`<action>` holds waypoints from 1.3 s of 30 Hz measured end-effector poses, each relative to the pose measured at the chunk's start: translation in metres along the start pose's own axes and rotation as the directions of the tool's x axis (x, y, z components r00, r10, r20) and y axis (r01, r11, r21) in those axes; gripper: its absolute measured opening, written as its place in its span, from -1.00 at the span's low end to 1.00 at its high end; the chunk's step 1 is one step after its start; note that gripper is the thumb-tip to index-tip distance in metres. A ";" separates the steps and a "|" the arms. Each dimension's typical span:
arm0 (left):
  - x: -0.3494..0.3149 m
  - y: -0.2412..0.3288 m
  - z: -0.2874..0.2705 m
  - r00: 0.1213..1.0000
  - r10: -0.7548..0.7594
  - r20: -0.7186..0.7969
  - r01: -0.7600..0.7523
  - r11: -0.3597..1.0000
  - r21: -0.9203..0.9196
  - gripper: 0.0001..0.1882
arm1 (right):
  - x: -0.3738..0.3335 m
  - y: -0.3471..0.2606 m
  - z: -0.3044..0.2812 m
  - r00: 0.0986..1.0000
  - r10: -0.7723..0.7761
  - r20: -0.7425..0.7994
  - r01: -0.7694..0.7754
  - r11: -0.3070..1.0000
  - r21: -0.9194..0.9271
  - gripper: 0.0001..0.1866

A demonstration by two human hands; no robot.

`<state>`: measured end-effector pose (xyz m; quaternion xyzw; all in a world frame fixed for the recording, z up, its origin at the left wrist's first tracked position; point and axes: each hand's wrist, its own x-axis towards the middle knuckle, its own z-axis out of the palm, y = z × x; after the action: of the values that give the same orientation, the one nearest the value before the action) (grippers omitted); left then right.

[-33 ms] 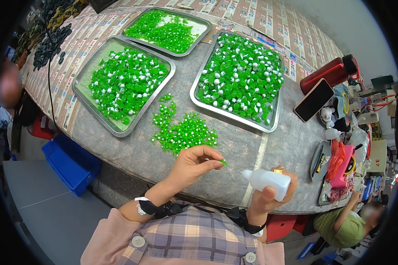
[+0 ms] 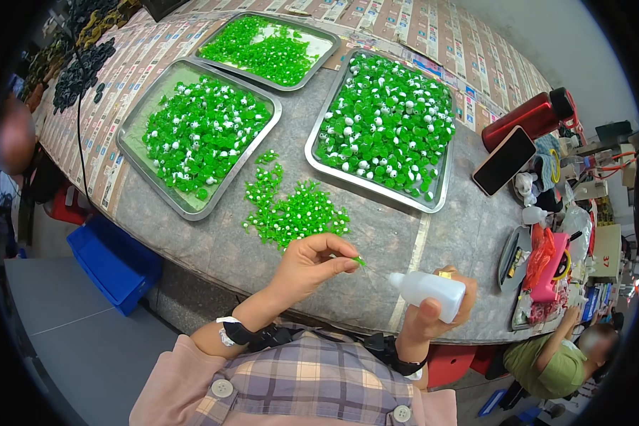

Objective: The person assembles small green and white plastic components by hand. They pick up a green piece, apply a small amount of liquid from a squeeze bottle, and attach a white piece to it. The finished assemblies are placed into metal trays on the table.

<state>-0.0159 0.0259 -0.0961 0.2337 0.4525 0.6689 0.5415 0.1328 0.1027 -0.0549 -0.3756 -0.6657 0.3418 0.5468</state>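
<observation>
Pinched between the thumb and forefinger of my left hand (image 2: pixel 307 268) is a small green plastic piece (image 2: pixel 359 261). My right hand (image 2: pixel 444 316) is wrapped round a white squeeze bottle (image 2: pixel 432 292). The bottle lies tilted on its side, its thin needle tip aimed left at the green piece; I cannot tell whether they touch. Just beyond my left hand, a loose pile of small green pieces with white dots (image 2: pixel 298 213) is spread on the grey tabletop (image 2: pixel 213 241).
Three metal trays hold green and white pieces: one at the left (image 2: pixel 277 117), one at the back (image 2: pixel 334 44), one at the right (image 2: pixel 444 199). A phone (image 2: pixel 505 162) leans against a red flask (image 2: pixel 522 121). A blue bin (image 2: pixel 121 266) stands below the left edge. Another person (image 2: pixel 557 362) sits at right.
</observation>
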 end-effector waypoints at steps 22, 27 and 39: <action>0.014 -0.014 -0.011 0.986 -0.077 -0.147 0.052 0.985 -0.164 -0.90 | 0.071 0.132 -0.087 0.971 -0.180 -0.155 0.015 0.696 -0.718 -0.57; 0.017 -0.016 -0.010 0.982 -0.118 -0.147 0.094 0.982 -0.165 -0.90 | 0.085 0.069 -0.042 0.998 -0.011 0.069 0.047 0.835 -0.549 -0.79; 0.015 -0.011 -0.006 0.990 -0.125 -0.066 0.114 0.984 -0.140 -0.90 | 0.101 0.109 0.004 0.841 0.207 0.500 0.230 0.700 -0.676 -0.82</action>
<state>-0.0198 0.0376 -0.1111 0.1436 0.4390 0.6726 0.5781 0.1305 0.2441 -0.1026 -0.4407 -0.8734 0.1444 0.1488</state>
